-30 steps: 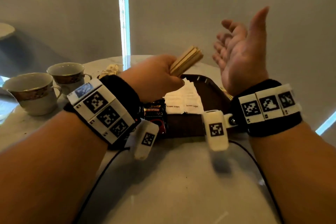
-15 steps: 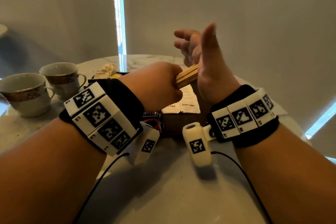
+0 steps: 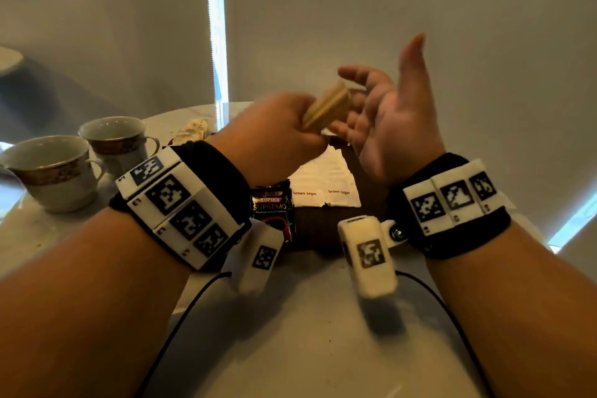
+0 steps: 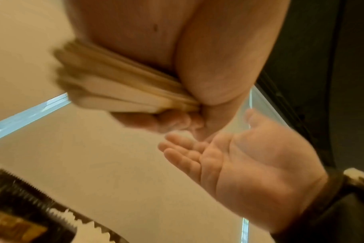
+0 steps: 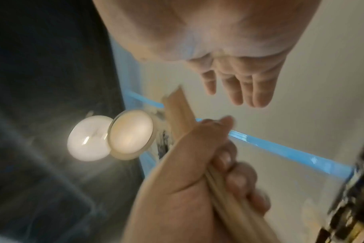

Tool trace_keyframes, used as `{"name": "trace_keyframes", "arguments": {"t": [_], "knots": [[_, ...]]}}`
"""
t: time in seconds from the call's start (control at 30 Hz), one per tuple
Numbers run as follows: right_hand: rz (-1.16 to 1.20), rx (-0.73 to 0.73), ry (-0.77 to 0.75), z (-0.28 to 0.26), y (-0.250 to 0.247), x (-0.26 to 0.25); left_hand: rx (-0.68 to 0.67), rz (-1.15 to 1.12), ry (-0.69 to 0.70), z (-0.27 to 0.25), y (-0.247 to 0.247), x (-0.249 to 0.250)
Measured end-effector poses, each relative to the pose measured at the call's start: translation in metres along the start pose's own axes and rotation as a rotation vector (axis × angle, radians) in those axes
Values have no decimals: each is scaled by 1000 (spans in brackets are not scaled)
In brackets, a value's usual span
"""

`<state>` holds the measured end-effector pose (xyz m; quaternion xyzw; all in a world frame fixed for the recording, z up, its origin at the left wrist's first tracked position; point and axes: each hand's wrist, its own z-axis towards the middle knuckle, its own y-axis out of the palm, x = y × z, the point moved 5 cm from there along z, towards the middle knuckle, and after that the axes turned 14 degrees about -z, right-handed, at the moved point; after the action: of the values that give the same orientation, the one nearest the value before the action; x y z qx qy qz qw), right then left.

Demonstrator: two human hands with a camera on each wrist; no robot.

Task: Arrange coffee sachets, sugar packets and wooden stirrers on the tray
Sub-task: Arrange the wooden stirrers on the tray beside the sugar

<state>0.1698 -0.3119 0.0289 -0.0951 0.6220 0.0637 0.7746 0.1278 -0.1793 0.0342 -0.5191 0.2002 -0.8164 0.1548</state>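
My left hand (image 3: pixel 287 132) grips a bundle of several wooden stirrers (image 3: pixel 328 105) above the dark brown tray (image 3: pixel 323 231), their free ends pointing up and right. My right hand (image 3: pixel 384 119) is held open just right of those ends, palm facing them, thumb up. Whether the palm touches the sticks I cannot tell. White brown-sugar packets (image 3: pixel 326 181) lie in a row on the tray, and a black coffee sachet (image 3: pixel 271 208) lies at its near left. The left wrist view shows the stirrers (image 4: pixel 114 87) pinched in my fingers and the open right hand (image 4: pixel 249 164) below.
Two white teacups (image 3: pixel 48 168) (image 3: pixel 113 139) stand on the round marble table (image 3: pixel 290 349) at the left. A pale heap of packets (image 3: pixel 193 129) lies behind them near the tray's far left corner. A grey blind (image 3: pixel 420 10) hangs behind the table.
The right hand came in against the stirrers' ends half a second ago and has since drawn back to the right. The left hand has lifted the bundle slightly.
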Motion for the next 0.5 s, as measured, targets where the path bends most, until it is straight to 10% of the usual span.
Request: {"name": "trace_keyframes", "arguments": {"t": [0.2, 0.5], "knots": [[491, -435, 560, -10, 31, 32, 380, -644, 249, -4, -28, 2], [766, -479, 513, -26, 52, 20, 297, -660, 193, -5, -6, 0]]}}
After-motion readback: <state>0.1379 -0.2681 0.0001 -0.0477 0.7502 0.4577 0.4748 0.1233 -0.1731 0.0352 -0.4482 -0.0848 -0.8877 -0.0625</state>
